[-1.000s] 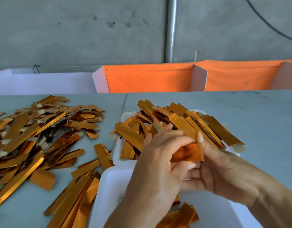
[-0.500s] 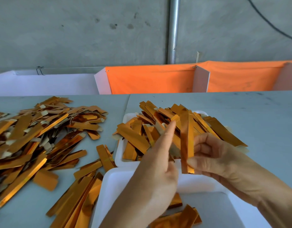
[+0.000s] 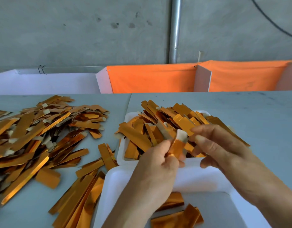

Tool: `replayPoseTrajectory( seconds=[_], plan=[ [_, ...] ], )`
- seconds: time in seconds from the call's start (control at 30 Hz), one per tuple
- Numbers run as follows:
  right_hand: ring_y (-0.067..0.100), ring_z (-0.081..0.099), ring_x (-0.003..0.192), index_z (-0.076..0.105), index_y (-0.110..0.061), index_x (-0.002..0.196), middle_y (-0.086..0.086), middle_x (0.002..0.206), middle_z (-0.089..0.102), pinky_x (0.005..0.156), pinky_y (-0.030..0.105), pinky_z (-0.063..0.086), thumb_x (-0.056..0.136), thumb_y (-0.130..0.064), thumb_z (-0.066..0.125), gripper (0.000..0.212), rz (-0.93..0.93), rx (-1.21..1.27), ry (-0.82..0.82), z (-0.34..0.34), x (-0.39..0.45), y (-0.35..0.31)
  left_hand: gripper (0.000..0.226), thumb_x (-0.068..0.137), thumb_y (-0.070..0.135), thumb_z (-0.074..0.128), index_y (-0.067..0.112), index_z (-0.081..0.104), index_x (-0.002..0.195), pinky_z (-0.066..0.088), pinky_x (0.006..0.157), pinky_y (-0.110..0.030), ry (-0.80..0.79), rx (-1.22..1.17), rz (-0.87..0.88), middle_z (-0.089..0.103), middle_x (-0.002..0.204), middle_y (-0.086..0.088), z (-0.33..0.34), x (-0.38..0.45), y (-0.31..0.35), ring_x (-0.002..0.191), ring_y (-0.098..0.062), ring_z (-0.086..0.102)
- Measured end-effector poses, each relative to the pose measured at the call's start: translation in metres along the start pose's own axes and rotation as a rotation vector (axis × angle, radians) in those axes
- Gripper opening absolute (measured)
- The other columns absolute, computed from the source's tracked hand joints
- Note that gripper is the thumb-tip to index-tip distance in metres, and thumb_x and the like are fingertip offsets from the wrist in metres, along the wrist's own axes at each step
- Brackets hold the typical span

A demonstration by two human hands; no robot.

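Gold-coloured, the foil strip (image 3: 175,148) stands upright over the near white tray (image 3: 207,178) at the surface's near edge. The left hand (image 3: 158,163) grips its lower half; the right hand (image 3: 221,148) pinches its pale top

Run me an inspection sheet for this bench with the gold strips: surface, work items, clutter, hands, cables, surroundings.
Surface: grey table, two panels meeting at a seam.
Job's things: gold strip between the hands; far tray heaped with strips; near tray holds a few.
Clutter: loose strip pile spread on the table's left.
Grippers: left hand grips the strip; right hand at its pale tab, contact blurred.
Cables: black cable against the concrete wall.
Surroundings: metal pipe, orange cloth.
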State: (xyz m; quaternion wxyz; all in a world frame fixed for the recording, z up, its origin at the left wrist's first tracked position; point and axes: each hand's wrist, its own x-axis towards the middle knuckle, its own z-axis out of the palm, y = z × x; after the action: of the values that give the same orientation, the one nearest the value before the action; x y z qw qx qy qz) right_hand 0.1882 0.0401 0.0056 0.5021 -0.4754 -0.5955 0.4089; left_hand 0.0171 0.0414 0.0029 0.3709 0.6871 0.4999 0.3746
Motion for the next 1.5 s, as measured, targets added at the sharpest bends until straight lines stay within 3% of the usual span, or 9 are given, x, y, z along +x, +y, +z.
replayPoseTrajectory(
  seconds=[0.2, 0.37, 0.53, 0.77, 0.93, 1.03, 1.1, 1.3, 1.5],
  plan=[
    [0.011, 0.055, 0.058, 0.074, -0.018, 0.086, 0.002, 0.069, 0.063, 0.049, 0.017, 0.044, 0.074, -0.027, 0.062, 0.020, -0.016, 0.093, -0.066, 0.002, 0.002, 0.000, 0.019, 0.088, 0.034, 0.056, 0.036, 0.058, 0.106, 0.055, 0.076, -0.023, -0.183, 0.052, 0.009, 0.067, 0.090, 0.013, 0.001, -0.005, 0.004, 0.086, -0.004, 0.064],
    [0.016, 0.055, 0.048, 0.072, -0.016, 0.079, 0.013, 0.061, 0.058, 0.045, 0.020, 0.047, 0.069, -0.017, 0.064, 0.013, 0.114, 0.317, -0.074, -0.002, 0.004, 0.000, 0.042, 0.079, 0.042, 0.071, 0.048, 0.042, 0.109, 0.043, 0.071, -0.012, 0.020, 0.204, 0.146, 0.051, 0.097, 0.025, 0.008, -0.004, 0.005, 0.096, 0.000, 0.052],
    [0.015, 0.058, 0.047, 0.073, -0.012, 0.083, 0.012, 0.058, 0.059, 0.043, 0.020, 0.050, 0.068, -0.013, 0.064, 0.017, 0.162, 0.441, -0.103, -0.005, 0.004, -0.002, 0.038, 0.073, 0.040, 0.076, 0.044, 0.056, 0.105, 0.049, 0.077, -0.014, 0.132, 0.131, 0.227, 0.057, 0.094, 0.027, 0.006, 0.000, 0.002, 0.097, 0.002, 0.055],
    [0.018, 0.064, 0.056, 0.072, -0.015, 0.079, 0.010, 0.068, 0.063, 0.052, 0.021, 0.053, 0.068, -0.018, 0.067, 0.013, 0.092, 0.344, -0.140, -0.006, 0.002, -0.003, 0.034, 0.073, 0.033, 0.078, 0.042, 0.062, 0.101, 0.046, 0.071, -0.004, 0.093, 0.052, 0.163, 0.063, 0.092, 0.027, 0.003, 0.001, -0.004, 0.094, 0.008, 0.058],
    [0.022, 0.068, 0.071, 0.069, -0.014, 0.085, 0.011, 0.082, 0.064, 0.061, 0.025, 0.055, 0.079, -0.020, 0.073, 0.009, -0.032, 0.190, -0.167, -0.010, 0.002, -0.004, 0.033, 0.073, 0.034, 0.077, 0.044, 0.063, 0.101, 0.050, 0.074, -0.008, 0.047, 0.002, 0.142, 0.065, 0.094, 0.026, 0.000, 0.002, -0.004, 0.094, 0.007, 0.060],
    [0.018, 0.066, 0.078, 0.068, -0.017, 0.091, 0.005, 0.087, 0.068, 0.066, 0.027, 0.055, 0.072, -0.033, 0.076, 0.026, -0.065, 0.133, -0.256, -0.015, -0.001, -0.007, 0.033, 0.073, 0.033, 0.077, 0.041, 0.063, 0.102, 0.051, 0.076, -0.012, 0.024, -0.026, 0.136, 0.066, 0.094, 0.024, 0.000, 0.002, -0.004, 0.095, 0.003, 0.062],
    [0.017, 0.066, 0.080, 0.067, -0.019, 0.092, 0.005, 0.090, 0.069, 0.066, 0.028, 0.055, 0.073, -0.023, 0.073, 0.020, -0.078, 0.113, -0.267, -0.015, -0.002, -0.009, 0.033, 0.073, 0.033, 0.077, 0.041, 0.064, 0.102, 0.051, 0.076, -0.012, 0.020, -0.035, 0.141, 0.067, 0.094, 0.023, 0.000, 0.002, -0.003, 0.095, 0.004, 0.062],
    [0.021, 0.067, 0.071, 0.064, -0.014, 0.084, 0.010, 0.081, 0.066, 0.059, 0.026, 0.054, 0.076, -0.011, 0.072, 0.011, -0.056, 0.064, -0.201, -0.011, -0.002, -0.009, 0.038, 0.065, 0.051, 0.072, 0.043, 0.062, 0.100, 0.050, 0.075, -0.010, 0.032, 0.023, 0.152, 0.064, 0.094, 0.027, 0.000, 0.000, -0.001, 0.094, 0.007, 0.059],
    [0.011, 0.048, 0.046, 0.061, -0.018, 0.070, 0.000, 0.054, 0.052, 0.046, 0.020, 0.043, 0.080, -0.005, 0.073, 0.020, -0.038, -0.027, -0.176, -0.007, 0.000, -0.006, 0.036, 0.075, 0.034, 0.075, 0.040, 0.060, 0.108, 0.043, 0.076, -0.002, 0.019, 0.208, 0.239, 0.061, 0.093, 0.027, 0.002, -0.003, 0.001, 0.094, 0.010, 0.054]
  ],
)
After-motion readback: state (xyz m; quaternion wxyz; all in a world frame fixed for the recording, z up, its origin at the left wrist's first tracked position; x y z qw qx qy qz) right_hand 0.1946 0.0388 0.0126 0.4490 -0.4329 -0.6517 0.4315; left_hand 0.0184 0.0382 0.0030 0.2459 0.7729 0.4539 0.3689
